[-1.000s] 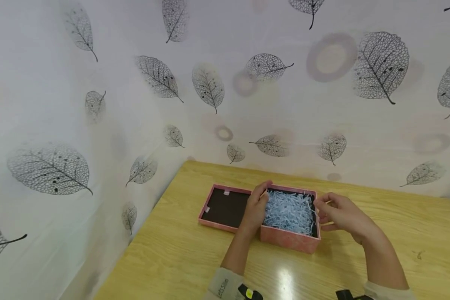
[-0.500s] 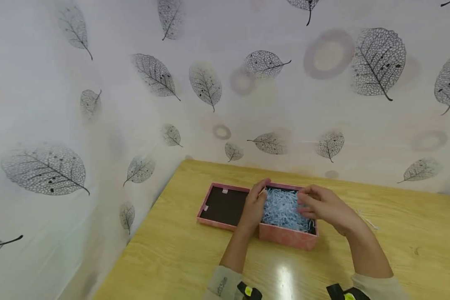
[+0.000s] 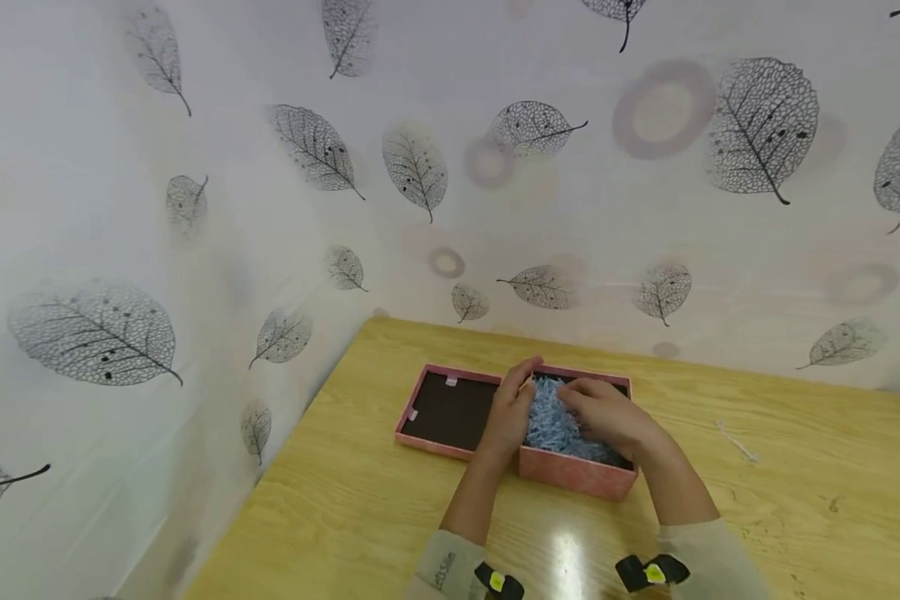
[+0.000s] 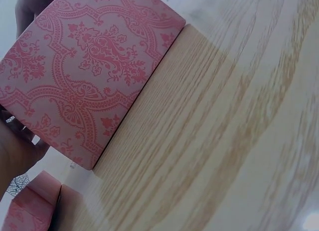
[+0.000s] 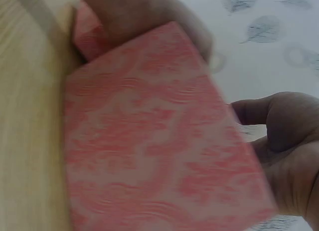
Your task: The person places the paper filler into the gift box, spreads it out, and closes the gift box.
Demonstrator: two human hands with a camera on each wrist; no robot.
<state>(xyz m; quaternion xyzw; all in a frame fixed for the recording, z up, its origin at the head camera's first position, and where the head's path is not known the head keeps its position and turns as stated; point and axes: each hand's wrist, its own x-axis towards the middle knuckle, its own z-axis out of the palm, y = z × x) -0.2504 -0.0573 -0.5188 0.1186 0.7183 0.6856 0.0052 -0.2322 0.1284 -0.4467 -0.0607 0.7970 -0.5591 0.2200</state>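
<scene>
An open pink box (image 3: 577, 473) with a damask pattern and dark inside stands on the table, filled with light-blue shredded paper (image 3: 549, 421). My left hand (image 3: 507, 417) grips the box's left wall, thumb on the near side of the rim. Over the right part of the box, my right hand (image 3: 606, 415) has its curled fingertips down in the shredded paper. Its fingertips are partly hidden there. In the right wrist view the right hand (image 5: 289, 146) shows bent fingers above the rim, behind the box wall (image 5: 154, 151).
The box's lid (image 3: 450, 412) lies inside up left of the box, black inside with small pale tabs. A thin white strand (image 3: 738, 442) lies on the wooden table (image 3: 817, 467) to the right. A leaf-patterned cloth backdrop (image 3: 570, 208) rises behind the table.
My right hand has moved left from the box's right edge into the shredded paper, which now bunches toward the left. The white strand came into view. My left hand stays put.
</scene>
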